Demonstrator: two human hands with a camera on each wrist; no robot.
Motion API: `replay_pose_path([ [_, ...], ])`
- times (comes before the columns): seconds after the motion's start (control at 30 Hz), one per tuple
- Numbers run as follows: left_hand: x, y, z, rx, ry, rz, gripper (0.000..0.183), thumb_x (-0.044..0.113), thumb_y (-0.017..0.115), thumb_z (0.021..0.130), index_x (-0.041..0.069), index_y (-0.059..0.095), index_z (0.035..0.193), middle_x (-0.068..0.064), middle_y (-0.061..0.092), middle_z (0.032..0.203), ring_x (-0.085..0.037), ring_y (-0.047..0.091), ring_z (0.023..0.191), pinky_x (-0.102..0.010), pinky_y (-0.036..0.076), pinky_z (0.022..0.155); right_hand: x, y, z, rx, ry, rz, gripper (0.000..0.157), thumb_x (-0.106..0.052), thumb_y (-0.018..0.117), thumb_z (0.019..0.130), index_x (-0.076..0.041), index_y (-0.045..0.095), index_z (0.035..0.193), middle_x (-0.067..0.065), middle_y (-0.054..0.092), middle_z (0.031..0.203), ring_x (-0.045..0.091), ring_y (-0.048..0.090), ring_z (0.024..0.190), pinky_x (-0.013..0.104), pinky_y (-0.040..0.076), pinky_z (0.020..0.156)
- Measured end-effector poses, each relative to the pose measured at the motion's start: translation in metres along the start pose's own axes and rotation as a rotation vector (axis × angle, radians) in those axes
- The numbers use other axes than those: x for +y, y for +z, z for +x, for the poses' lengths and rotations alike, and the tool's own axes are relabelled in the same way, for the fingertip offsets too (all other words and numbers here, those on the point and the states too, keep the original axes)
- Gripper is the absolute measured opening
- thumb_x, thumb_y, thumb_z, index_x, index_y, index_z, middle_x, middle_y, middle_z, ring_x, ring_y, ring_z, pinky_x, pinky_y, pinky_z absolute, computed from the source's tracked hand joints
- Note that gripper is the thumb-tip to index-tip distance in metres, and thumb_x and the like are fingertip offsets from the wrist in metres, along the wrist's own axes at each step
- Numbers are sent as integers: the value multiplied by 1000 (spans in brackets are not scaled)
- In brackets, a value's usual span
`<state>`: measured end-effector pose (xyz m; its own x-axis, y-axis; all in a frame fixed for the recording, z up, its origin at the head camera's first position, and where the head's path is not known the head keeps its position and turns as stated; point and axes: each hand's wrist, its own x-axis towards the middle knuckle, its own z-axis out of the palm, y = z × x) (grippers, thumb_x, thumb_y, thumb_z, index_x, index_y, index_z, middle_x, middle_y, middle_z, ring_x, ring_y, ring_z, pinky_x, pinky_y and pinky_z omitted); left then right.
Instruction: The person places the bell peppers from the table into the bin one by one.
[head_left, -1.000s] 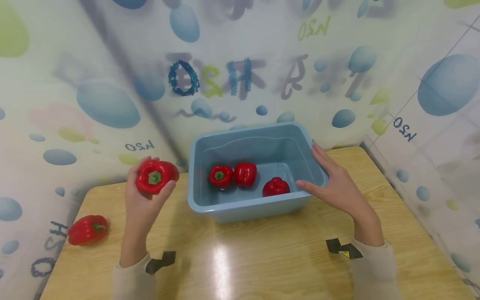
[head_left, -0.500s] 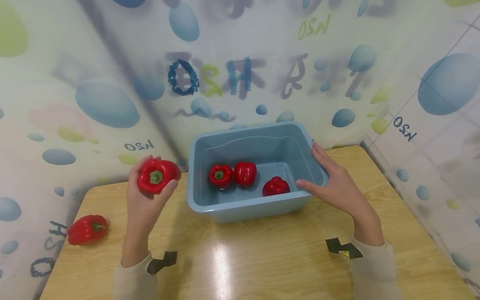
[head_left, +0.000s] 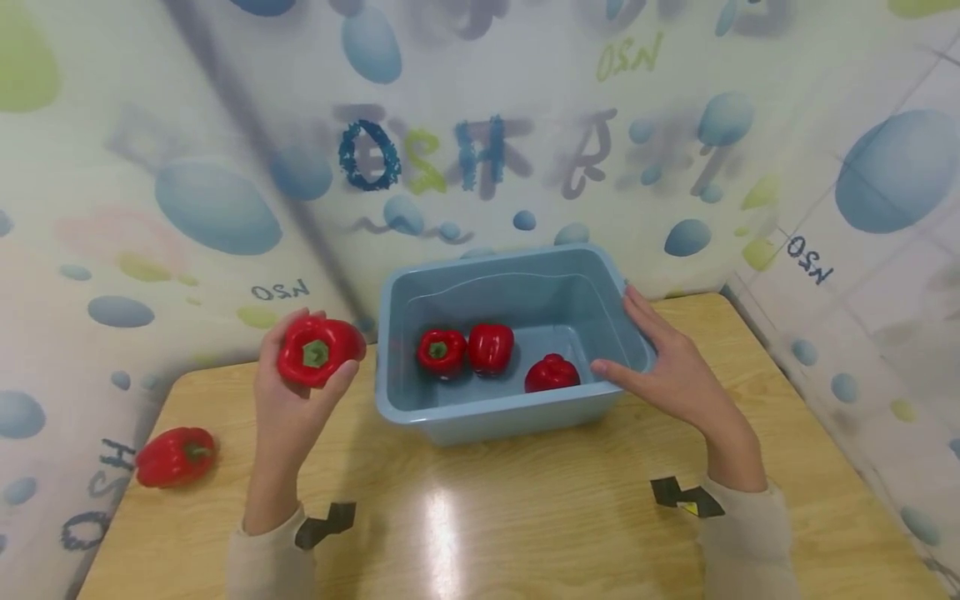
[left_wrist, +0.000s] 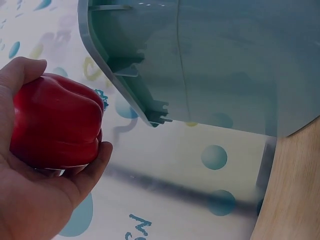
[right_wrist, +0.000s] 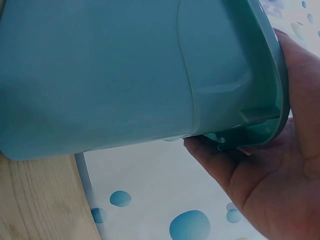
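A red bell pepper (head_left: 318,350) with its green stem toward the head camera is gripped in my left hand (head_left: 283,417), thumb on one side and fingers round the other. It hangs just left of a blue plastic bin (head_left: 510,407), and the left wrist view shows the pepper's glossy side beside the bin's outer wall. At the bin's right end my right hand (head_left: 686,383) holds the rim, its thumb over the front right corner. In the right wrist view the fingers (right_wrist: 212,160) reach round the bin's edge. Inside the bin lie three red peppers (head_left: 491,349).
Another red bell pepper (head_left: 176,457) lies on its side at the left edge of the wooden table (head_left: 525,517). Behind the bin rises a pale wall covering (head_left: 480,225) with blue and green spots, close to the table's back edge.
My left hand has drifted very slightly right with the pepper toward the bin. The right hand and the bin stay where they were.
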<state>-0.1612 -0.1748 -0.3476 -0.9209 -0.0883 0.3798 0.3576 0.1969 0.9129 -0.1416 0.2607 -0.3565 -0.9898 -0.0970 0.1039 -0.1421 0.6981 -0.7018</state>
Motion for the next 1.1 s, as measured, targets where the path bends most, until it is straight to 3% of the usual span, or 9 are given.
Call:
replay_pose_path([
  [0.53,2,1,1,-17,47,-71,78,-9,74,79,10,41,147,-9,50,148,-21,47,135,-13,55,92,-1,-2,-1,0,2,2,98,-49,75,86,-26,18,162,-7,13,171,41,25,155,73,39,108],
  [1.1,5,1,0,-22,48,-54,79,-9,74,78,10,41,148,-8,51,148,-21,48,135,-13,55,92,-2,-1,-2,0,10,5,98,-49,76,86,-26,18,162,-9,13,171,39,24,156,72,36,111],
])
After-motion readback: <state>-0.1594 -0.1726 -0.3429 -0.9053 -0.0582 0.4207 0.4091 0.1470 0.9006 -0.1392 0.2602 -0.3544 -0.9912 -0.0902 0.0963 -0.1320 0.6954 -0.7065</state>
